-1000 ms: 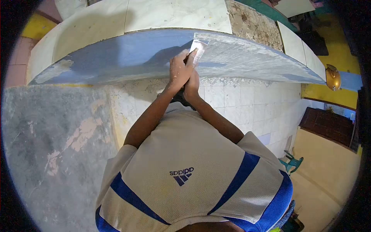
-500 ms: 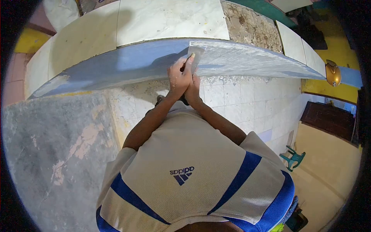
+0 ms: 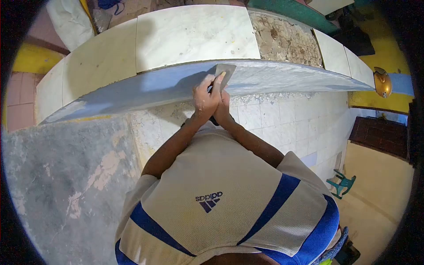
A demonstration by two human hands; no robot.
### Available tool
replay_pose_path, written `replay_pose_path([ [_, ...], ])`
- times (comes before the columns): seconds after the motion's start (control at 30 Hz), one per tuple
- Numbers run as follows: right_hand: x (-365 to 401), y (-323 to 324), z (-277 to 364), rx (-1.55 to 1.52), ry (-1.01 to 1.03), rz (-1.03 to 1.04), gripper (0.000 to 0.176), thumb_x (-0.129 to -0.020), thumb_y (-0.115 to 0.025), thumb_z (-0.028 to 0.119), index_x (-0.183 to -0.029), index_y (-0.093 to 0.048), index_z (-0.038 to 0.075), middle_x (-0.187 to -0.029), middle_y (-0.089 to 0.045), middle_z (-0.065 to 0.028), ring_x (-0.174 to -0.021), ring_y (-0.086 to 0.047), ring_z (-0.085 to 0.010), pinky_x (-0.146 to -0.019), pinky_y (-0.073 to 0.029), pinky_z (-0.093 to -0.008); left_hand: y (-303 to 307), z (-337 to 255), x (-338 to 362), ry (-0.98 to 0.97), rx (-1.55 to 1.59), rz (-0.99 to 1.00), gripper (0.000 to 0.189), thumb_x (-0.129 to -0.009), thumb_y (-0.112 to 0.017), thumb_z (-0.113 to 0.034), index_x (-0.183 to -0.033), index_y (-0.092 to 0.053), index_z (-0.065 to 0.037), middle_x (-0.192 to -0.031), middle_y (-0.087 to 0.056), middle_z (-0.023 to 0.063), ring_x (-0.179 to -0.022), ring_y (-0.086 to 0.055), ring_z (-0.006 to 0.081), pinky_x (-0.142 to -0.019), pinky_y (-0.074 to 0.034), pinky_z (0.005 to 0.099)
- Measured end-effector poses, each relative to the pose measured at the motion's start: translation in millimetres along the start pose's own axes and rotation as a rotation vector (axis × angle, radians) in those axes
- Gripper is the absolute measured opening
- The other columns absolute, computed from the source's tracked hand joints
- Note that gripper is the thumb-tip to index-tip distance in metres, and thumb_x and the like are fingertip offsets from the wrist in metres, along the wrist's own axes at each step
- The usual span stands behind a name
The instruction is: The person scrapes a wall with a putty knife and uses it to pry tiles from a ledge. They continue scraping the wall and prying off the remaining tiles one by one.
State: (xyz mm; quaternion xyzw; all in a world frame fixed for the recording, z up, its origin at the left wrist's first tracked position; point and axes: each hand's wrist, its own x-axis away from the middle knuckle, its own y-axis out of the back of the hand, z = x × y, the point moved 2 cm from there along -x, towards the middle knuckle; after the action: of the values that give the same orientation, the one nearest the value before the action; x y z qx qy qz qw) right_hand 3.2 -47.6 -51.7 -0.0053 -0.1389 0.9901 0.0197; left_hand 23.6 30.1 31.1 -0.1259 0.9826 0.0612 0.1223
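My left hand [image 3: 205, 100] and my right hand [image 3: 224, 106] are closed together, one overlapping the other, in front of my body. Between them is a flat grey metal scraper [image 3: 228, 71], its handle hidden by the fingers. A fingertip presses on the blade, which lies against the upper part of the blue-painted wall face [image 3: 176, 77] under the tiled ledge. Right of the blade that face is streaked whitish; to the left it is smoother blue. Pale dust marks my fingers.
Cream tiles [image 3: 198, 35] top the ledge, with a rough bare patch [image 3: 287, 42] among them. Flakes [image 3: 291, 95] lie along the wall's foot on the white tiled floor [image 3: 269, 117]. A gold round object [image 3: 382, 82] is at the right end; a green chair [image 3: 341, 183] stands farther right.
The whole view has shifted, with the ledge and wall lower in the picture. Both hands keep their grip on the scraper, its blade still near the wall's upper edge.
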Motion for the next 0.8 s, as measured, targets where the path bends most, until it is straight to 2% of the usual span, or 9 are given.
replay_pose_path([
  [0.1, 9.6, 4.3, 3.7, -0.068, -0.11, -0.05, 0.025, -0.104, -0.05, 0.024, -0.109, -0.061, 0.002, -0.093, -0.064, -0.0031, -0.083, -0.061, -0.0112, -0.067, -0.05, -0.0275, -7.3, 17.2, 5.9, 0.076, 0.078, -0.003, 0.031, -0.096, -0.068, -0.017, -0.076, -0.053, 0.002, -0.062, -0.043, 0.0096, -0.06, -0.038, 0.0105, -0.055, -0.039, 0.029],
  [0.2, 16.6, 15.0, -8.4, 0.033, -0.152, -0.031, 0.025, -0.104, -0.051, 0.025, -0.109, -0.061, 0.003, -0.088, -0.063, -0.0013, -0.077, -0.06, -0.0094, -0.063, -0.049, -0.026, -4.8, 23.1, 12.0, 0.134, -0.054, 0.025, 0.021, -0.094, -0.068, -0.018, -0.084, -0.064, 0.001, -0.069, -0.061, 0.0179, -0.056, -0.057, 0.0271, -0.059, -0.047, 0.035],
  [0.3, 21.5, 11.7, 3.4, 0.077, -0.129, -0.026, 0.024, -0.103, -0.052, 0.025, -0.107, -0.061, 0.003, -0.084, -0.062, 0.0, -0.07, -0.058, -0.0069, -0.055, -0.045, -0.0238, -4.0, 26.6, 10.2, 0.033, -0.03, 0.01, 0.02, -0.094, -0.069, -0.016, -0.084, -0.064, 0.001, -0.07, -0.061, 0.0179, -0.056, -0.058, 0.0265, -0.058, -0.047, 0.0342],
  [0.37, 19.5, 9.4, 3.8, 0.019, -0.173, -0.049, 0.024, -0.103, -0.053, 0.025, -0.106, -0.061, 0.002, -0.083, -0.062, -0.0002, -0.066, -0.056, -0.006, -0.051, -0.042, -0.0234, -3.1, 22.7, 8.7, 0.035, -0.013, 0.021, 0.019, -0.094, -0.069, -0.016, -0.084, -0.065, 0.001, -0.07, -0.061, 0.0179, -0.056, -0.058, 0.0262, -0.058, -0.047, 0.0333],
  [0.47, 14.5, -4.4, 27.6, 0.06, -0.088, -0.056, 0.024, -0.103, -0.053, 0.024, -0.105, -0.062, 0.002, -0.081, -0.062, -0.0006, -0.062, -0.055, -0.0058, -0.047, -0.04, -0.0232, -0.6, 7.4, 2.0, 0.034, -0.04, 0.006, 0.02, -0.094, -0.069, -0.016, -0.084, -0.065, 0.001, -0.069, -0.061, 0.0179, -0.056, -0.059, 0.0246, -0.058, -0.047, 0.0324],
  [0.53, 15.6, -5.4, 29.6, 0.069, -0.067, -0.051, 0.024, -0.103, -0.054, 0.024, -0.104, -0.062, 0.002, -0.08, -0.062, -0.001, -0.062, -0.055, -0.006, -0.048, -0.04, -0.0233, 1.3, 0.2, 0.9, 0.058, -0.056, 0.013, 0.021, -0.094, -0.069, -0.017, -0.084, -0.064, 0.001, -0.068, -0.061, 0.0176, -0.056, -0.059, 0.0222, -0.058, -0.047, 0.0322],
  [0.6, 12.7, -0.6, 18.0, 0.016, -0.128, -0.032, 0.024, -0.103, -0.054, 0.023, -0.104, -0.062, 0.001, -0.079, -0.063, -0.0015, -0.064, -0.056, -0.0062, -0.05, -0.042, -0.0236, 3.7, -3.9, -1.2, 0.099, -0.054, 0.037, 0.023, -0.095, -0.069, -0.018, -0.085, -0.064, 0.001, -0.067, -0.06, 0.0172, -0.056, -0.058, 0.0189, -0.058, -0.047, 0.0323],
  [0.7, 7.2, 2.4, 17.1, 0.15, -0.03, -0.044, 0.025, -0.103, -0.054, 0.024, -0.104, -0.063, 0.0, -0.08, -0.064, -0.0019, -0.066, -0.057, -0.0069, -0.052, -0.044, -0.0245, 1.6, 0.1, -1.4, 0.032, -0.027, 0.03, 0.024, -0.096, -0.068, -0.019, -0.085, -0.062, 0.002, -0.066, -0.058, 0.0162, -0.057, -0.051, 0.015, -0.057, -0.045, 0.0319],
  [0.8, 10.2, 11.3, 4.7, 0.12, -0.082, -0.006, 0.027, -0.104, -0.052, 0.023, -0.106, -0.062, -0.002, -0.08, -0.064, -0.0017, -0.069, -0.058, -0.0085, -0.058, -0.046, -0.0264, -0.4, 19.7, 4.1, 0.082, -0.025, 0.058, 0.025, -0.096, -0.067, -0.02, -0.086, -0.062, 0.002, -0.066, -0.055, 0.017, -0.056, -0.046, 0.016, -0.056, -0.043, 0.0323],
])
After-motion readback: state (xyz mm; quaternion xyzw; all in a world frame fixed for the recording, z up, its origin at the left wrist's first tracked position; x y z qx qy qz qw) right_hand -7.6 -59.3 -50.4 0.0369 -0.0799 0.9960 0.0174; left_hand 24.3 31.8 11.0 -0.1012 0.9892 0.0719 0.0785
